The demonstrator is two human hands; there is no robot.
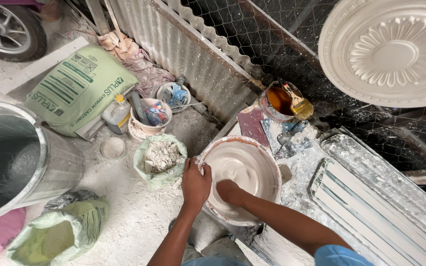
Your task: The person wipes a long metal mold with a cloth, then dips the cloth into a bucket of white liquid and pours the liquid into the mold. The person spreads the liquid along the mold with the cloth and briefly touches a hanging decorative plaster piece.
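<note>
A round basin (267, 160) full of smooth white plaster paste stands in front of me. My left hand (195, 183) grips its near left rim. Inside the basin, my right hand (229, 191) is sunk in the wet paste, coated in it, so its fingers are hidden. A blue sleeve shows at the bottom right.
A tin of orange liquid with a brush (298, 103) stands behind the basin. White moulding strips (366, 207) lie at right, a round plaster ceiling rose (393, 49) hangs above. Left: a metal drum (57, 162), green sacks (82, 88), a bag of plaster chunks (160, 158), small buckets (150, 114).
</note>
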